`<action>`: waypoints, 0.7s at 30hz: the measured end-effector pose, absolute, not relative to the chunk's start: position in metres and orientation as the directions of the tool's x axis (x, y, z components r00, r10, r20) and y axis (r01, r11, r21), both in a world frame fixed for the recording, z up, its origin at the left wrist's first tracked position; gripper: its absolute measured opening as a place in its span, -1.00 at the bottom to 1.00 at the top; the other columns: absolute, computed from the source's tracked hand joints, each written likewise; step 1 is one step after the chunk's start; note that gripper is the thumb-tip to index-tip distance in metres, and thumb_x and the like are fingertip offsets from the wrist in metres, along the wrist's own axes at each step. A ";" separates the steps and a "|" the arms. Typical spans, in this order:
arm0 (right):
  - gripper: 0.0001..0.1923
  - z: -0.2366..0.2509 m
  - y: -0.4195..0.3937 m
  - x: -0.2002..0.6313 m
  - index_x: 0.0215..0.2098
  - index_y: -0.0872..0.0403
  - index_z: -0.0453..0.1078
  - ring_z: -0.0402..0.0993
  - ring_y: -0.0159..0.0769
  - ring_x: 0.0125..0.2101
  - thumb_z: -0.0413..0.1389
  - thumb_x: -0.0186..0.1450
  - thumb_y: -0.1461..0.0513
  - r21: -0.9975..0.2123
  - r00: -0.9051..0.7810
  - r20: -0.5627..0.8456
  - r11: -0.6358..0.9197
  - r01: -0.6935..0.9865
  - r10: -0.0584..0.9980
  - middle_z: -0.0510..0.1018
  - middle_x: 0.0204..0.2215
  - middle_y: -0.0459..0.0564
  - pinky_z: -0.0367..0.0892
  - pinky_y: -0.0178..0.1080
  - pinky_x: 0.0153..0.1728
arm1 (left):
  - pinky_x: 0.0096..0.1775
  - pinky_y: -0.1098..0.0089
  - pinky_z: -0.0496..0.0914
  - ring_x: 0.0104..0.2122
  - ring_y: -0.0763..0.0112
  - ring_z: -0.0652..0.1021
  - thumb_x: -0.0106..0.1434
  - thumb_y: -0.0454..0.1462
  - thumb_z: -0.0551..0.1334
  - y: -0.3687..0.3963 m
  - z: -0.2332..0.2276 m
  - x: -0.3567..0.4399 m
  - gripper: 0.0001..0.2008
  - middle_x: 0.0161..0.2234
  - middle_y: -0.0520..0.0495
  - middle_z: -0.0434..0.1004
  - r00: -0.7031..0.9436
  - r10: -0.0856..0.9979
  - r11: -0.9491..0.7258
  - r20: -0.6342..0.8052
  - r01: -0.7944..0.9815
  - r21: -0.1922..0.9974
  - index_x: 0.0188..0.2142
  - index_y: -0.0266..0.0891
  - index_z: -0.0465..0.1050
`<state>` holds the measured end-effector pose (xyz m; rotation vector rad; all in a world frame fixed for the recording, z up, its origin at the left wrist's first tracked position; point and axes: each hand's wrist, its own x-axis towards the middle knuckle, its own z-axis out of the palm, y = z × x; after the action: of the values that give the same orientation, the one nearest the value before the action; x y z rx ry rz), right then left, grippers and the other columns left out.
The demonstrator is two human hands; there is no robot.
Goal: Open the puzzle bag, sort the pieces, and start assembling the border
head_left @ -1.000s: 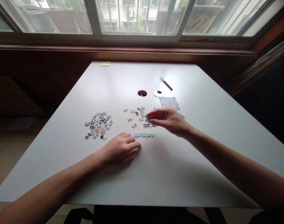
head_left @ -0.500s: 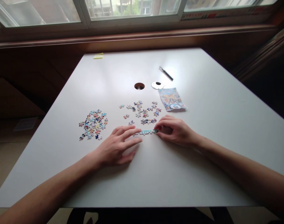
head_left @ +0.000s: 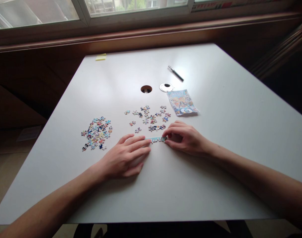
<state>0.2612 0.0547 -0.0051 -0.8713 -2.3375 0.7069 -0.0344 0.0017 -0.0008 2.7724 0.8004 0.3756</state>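
A short strip of joined light-blue puzzle pieces (head_left: 155, 139) lies on the white table between my two hands. My left hand (head_left: 128, 155) rests flat with fingers apart, its fingertips over the strip's left end and hiding it. At the right end, my right hand (head_left: 184, 138) pinches a puzzle piece (head_left: 164, 139) between thumb and fingers, right against the strip. Whether that piece is locked in I cannot tell. Just beyond the strip are several loose puzzle pieces (head_left: 153, 119), spread out.
A pile of puzzle pieces (head_left: 97, 132) sits to the left. Behind my right hand lies a printed picture sheet (head_left: 182, 102). Farther back are a round cable hole (head_left: 146, 89), its ring-shaped cover (head_left: 166, 87), a dark pen (head_left: 175, 73) and a yellow sticky note (head_left: 100, 57).
My left hand has lowered and its fingers have moved onto the strip's left end. My right hand keeps its pinch at the right end. The camera view has shifted slightly.
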 end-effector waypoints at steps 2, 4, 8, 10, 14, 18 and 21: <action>-0.88 -0.005 0.054 0.261 -0.21 0.03 0.51 0.39 -0.22 -0.32 0.18 0.29 0.29 -0.629 -0.645 0.296 0.652 0.424 0.705 0.53 -0.40 0.00 0.37 -0.18 -0.28 | 0.33 0.06 0.06 0.31 0.12 0.29 0.32 -0.23 0.16 0.002 -0.001 -0.035 -0.54 0.31 -0.13 0.29 0.820 0.547 -0.823 0.171 0.489 0.289 0.21 -0.17 0.33; -0.88 -0.006 0.054 0.261 -0.20 0.03 0.51 0.39 -0.22 -0.32 0.18 0.29 0.29 -0.627 -0.645 0.294 0.652 0.427 0.706 0.53 -0.39 0.00 0.37 -0.18 -0.27 | 0.32 0.06 0.06 0.31 0.12 0.29 0.32 -0.23 0.16 0.002 -0.001 -0.035 -0.55 0.31 -0.12 0.29 0.821 0.546 -0.823 0.168 0.488 0.290 0.20 -0.16 0.33; -0.87 -0.006 0.054 0.261 -0.19 0.04 0.52 0.38 -0.22 -0.32 0.17 0.29 0.29 -0.625 -0.645 0.305 0.658 0.420 0.701 0.53 -0.39 0.00 0.37 -0.19 -0.26 | 0.32 0.07 0.07 0.31 0.11 0.29 0.32 -0.23 0.15 0.002 -0.001 -0.035 -0.55 0.30 -0.13 0.30 0.819 0.549 -0.820 0.166 0.490 0.296 0.20 -0.15 0.33; -0.87 -0.006 0.054 0.260 -0.20 0.04 0.52 0.38 -0.22 -0.32 0.17 0.28 0.30 -0.625 -0.641 0.309 0.658 0.420 0.703 0.53 -0.39 0.00 0.36 -0.19 -0.27 | 0.31 0.07 0.07 0.30 0.11 0.30 0.32 -0.22 0.16 0.002 -0.001 -0.034 -0.55 0.31 -0.13 0.30 0.819 0.551 -0.819 0.162 0.492 0.296 0.20 -0.16 0.33; -0.86 -0.006 0.054 0.259 -0.20 0.03 0.52 0.38 -0.22 -0.32 0.18 0.28 0.29 -0.620 -0.640 0.309 0.660 0.425 0.703 0.52 -0.40 -0.01 0.36 -0.19 -0.28 | 0.31 0.07 0.05 0.32 0.11 0.27 0.34 -0.21 0.14 0.002 -0.001 -0.034 -0.55 0.33 -0.12 0.26 0.823 0.547 -0.820 0.153 0.490 0.296 0.20 -0.16 0.32; -0.84 -0.005 0.054 0.259 -0.19 0.04 0.53 0.38 -0.22 -0.32 0.17 0.27 0.31 -0.612 -0.642 0.315 0.667 0.426 0.699 0.52 -0.40 -0.01 0.36 -0.19 -0.26 | 0.31 0.09 0.05 0.32 0.12 0.27 0.35 -0.21 0.12 0.002 0.000 -0.034 -0.57 0.33 -0.11 0.25 0.823 0.549 -0.819 0.148 0.495 0.290 0.20 -0.16 0.32; -0.82 -0.006 0.053 0.260 -0.17 0.04 0.52 0.38 -0.22 -0.31 0.17 0.26 0.33 -0.615 -0.641 0.319 0.667 0.421 0.698 0.52 -0.39 -0.01 0.37 -0.19 -0.25 | 0.31 0.09 0.04 0.32 0.12 0.26 0.35 -0.21 0.12 0.002 0.000 -0.035 -0.57 0.34 -0.10 0.24 0.825 0.545 -0.822 0.146 0.492 0.287 0.20 -0.16 0.32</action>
<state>0.2601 0.0534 -0.0062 -0.8634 -2.3383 0.6756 -0.0347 0.0017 0.0002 2.7711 0.8003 0.3254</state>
